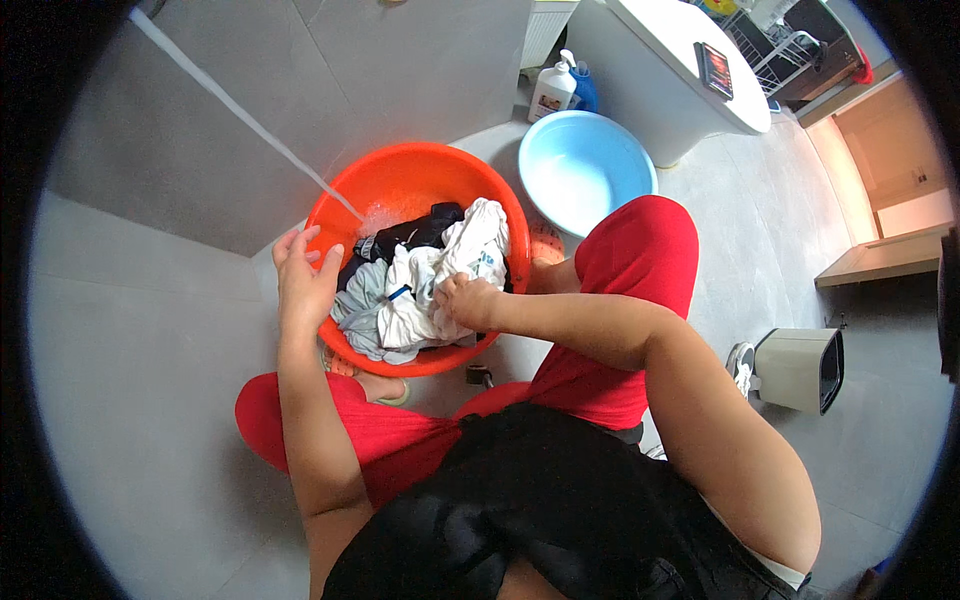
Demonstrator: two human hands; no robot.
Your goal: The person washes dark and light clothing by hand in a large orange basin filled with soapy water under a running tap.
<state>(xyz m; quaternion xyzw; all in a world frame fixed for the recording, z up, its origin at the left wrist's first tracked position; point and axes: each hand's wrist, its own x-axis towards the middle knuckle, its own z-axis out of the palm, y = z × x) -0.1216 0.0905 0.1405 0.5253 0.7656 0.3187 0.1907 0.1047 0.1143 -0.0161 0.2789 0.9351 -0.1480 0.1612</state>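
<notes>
Slanting far-right to near-left: white cloth [474, 240] | right hand [469, 302] gripping it | left hand [307, 285] spread wide

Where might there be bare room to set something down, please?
The floor is bare left of the left knee, up to the wall, and again between the right knee, toilet and bin. The blue basin looks empty. It is crowded in the tub, with clothes and the right hand, and beside the toilet, where bottles stand.
</notes>
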